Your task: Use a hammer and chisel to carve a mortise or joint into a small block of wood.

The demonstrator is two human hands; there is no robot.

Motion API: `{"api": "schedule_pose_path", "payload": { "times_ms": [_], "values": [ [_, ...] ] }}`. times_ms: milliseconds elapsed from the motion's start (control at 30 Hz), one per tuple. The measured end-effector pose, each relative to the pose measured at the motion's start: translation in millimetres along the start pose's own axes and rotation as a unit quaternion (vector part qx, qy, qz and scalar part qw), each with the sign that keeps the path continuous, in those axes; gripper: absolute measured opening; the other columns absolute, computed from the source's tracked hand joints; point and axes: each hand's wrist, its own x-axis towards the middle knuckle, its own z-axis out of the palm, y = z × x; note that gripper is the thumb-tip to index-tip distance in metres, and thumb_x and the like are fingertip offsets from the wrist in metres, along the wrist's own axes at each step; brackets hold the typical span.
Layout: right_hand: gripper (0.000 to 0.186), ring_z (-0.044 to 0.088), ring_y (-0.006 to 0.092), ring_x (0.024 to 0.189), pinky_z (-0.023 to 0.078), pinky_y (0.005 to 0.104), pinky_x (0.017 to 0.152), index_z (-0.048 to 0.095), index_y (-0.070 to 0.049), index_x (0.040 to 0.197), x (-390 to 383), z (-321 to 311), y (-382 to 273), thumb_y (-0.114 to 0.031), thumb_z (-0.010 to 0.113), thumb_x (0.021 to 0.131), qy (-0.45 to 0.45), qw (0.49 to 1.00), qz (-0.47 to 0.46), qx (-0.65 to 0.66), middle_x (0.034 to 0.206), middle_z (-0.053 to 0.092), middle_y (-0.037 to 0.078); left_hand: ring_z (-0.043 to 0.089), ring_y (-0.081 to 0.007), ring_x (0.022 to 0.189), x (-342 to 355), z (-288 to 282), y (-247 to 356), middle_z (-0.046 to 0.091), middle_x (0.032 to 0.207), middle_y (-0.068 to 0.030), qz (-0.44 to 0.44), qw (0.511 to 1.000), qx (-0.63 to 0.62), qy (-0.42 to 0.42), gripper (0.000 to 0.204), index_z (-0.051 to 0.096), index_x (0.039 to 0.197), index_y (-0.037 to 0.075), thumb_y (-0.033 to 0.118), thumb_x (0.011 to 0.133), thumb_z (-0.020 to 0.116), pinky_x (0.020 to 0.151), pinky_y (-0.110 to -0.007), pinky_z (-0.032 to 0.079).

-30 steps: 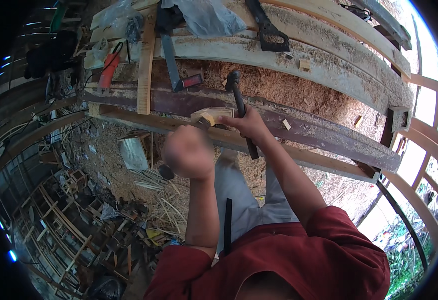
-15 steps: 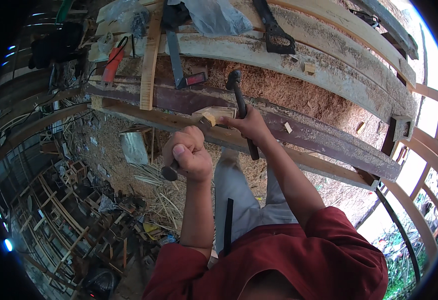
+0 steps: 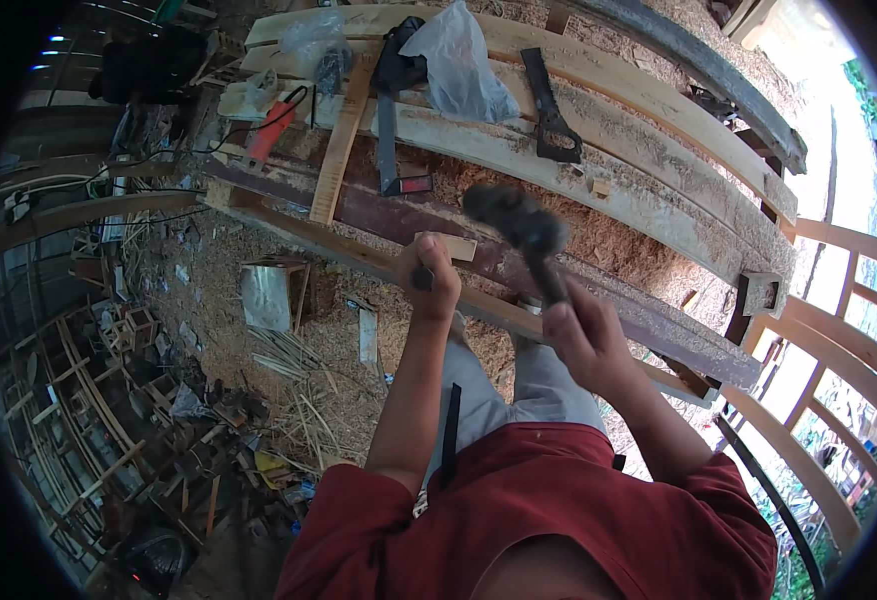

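My left hand (image 3: 433, 292) is closed in a fist around a chisel (image 3: 422, 278). Its dark round butt shows beside my thumb, while the blade is hidden. That fist stands over a pale wood block (image 3: 458, 248) on the reddish-brown beam (image 3: 614, 268). My right hand (image 3: 589, 345) grips a hammer (image 3: 515, 217) by its handle. The dark hammer head is raised, smeared by motion, to the right of the block and apart from the chisel.
Across the bench lie a handsaw (image 3: 556, 125), a try square (image 3: 389, 150), a wood strip (image 3: 344, 145), an orange-red power tool (image 3: 273, 130) and a plastic bag (image 3: 464, 70). Sawdust covers the planks. A metal-faced box (image 3: 267, 295) and sticks (image 3: 289, 350) lie on the floor at left.
My left fist has turned and moved right to the block with the chisel. My right hand has let go of the block's side and lifted the hammer, moving right. The view has shifted.
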Motion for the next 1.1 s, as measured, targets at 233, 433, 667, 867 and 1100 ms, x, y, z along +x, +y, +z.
{"api": "schedule_pose_path", "payload": {
  "times_ms": [233,433,667,867,1100],
  "values": [
    [0.034,0.065,0.0427,0.065,0.049,0.0493,0.059,0.054,-0.004,0.097,-30.9,12.1,-64.2,-0.036,0.063,0.104,-0.124,0.984,-0.057,-0.117,0.072,0.062,0.020,0.030,-0.0110,0.057,-2.6,7.7,6.1,0.034,0.063,0.0021,-0.104,0.993,-0.064,0.004,0.049,0.032,0.070,0.009,0.030,0.113,0.043,0.056,-0.033,0.026],
    [0.037,0.068,0.0412,0.064,0.053,0.0508,0.058,0.054,-0.005,0.099,-22.2,28.7,-60.6,-0.039,0.066,0.101,-0.090,0.974,-0.026,-0.207,0.073,0.067,0.019,0.031,-0.0112,0.056,2.0,3.0,-2.9,0.032,0.062,0.0007,-0.050,0.993,-0.105,-0.022,0.051,0.032,0.070,0.009,0.034,0.113,0.043,0.056,-0.033,0.025],
    [0.036,0.065,0.0437,0.061,0.050,0.0520,0.056,0.054,-0.005,0.103,-29.1,30.4,-57.6,-0.039,0.067,0.101,-0.142,0.964,-0.123,-0.186,0.067,0.063,0.019,0.029,-0.0116,0.055,4.8,-1.0,-4.2,0.030,0.060,0.0007,-0.045,0.985,-0.164,0.001,0.051,0.028,0.069,0.011,0.033,0.113,0.041,0.055,-0.033,0.025],
    [0.039,0.067,0.0427,0.060,0.053,0.0531,0.055,0.058,-0.005,0.104,-34.0,33.4,-56.1,-0.043,0.064,0.102,-0.109,0.979,-0.066,-0.160,0.067,0.065,0.018,0.028,-0.0114,0.055,0.9,-2.7,-10.2,0.030,0.059,0.0011,-0.049,0.987,-0.152,-0.010,0.052,0.028,0.068,0.012,0.035,0.112,0.043,0.055,-0.033,0.024],
    [0.035,0.067,0.0438,0.066,0.050,0.0529,0.056,0.052,-0.004,0.101,-31.2,34.9,-50.2,-0.037,0.064,0.102,-0.096,0.980,-0.074,-0.157,0.071,0.065,0.021,0.029,-0.0112,0.056,-4.0,0.7,-12.8,0.030,0.060,0.0012,-0.032,0.994,-0.105,-0.015,0.051,0.028,0.069,0.011,0.034,0.112,0.043,0.055,-0.033,0.024]
  ]
}}
